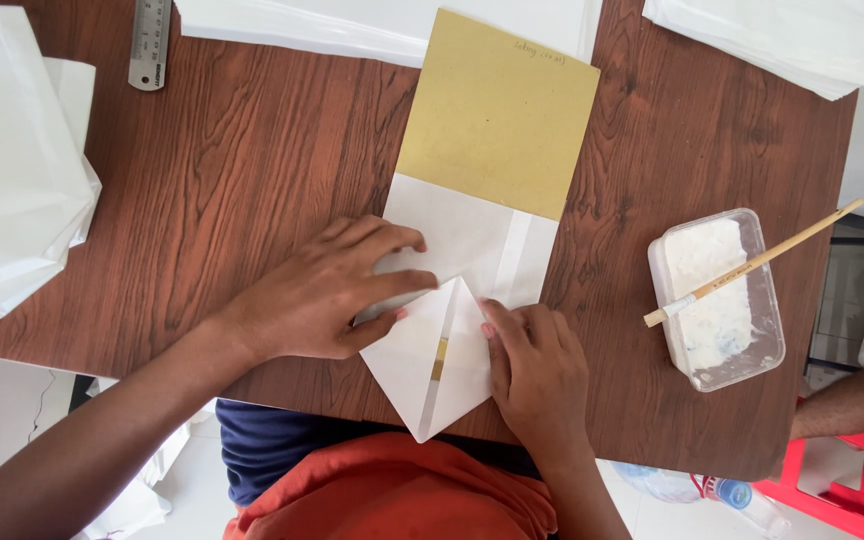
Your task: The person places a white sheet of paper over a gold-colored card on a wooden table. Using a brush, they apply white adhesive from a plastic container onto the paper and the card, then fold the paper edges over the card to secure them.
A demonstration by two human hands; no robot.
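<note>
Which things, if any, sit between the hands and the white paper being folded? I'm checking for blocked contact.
Nothing visible does: the left hand and right hand both press directly on the folded white paper.

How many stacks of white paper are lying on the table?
3: one stack at the left edge, one along the top beside the brown card, one at the top right corner. More may lie outside the view.
</note>
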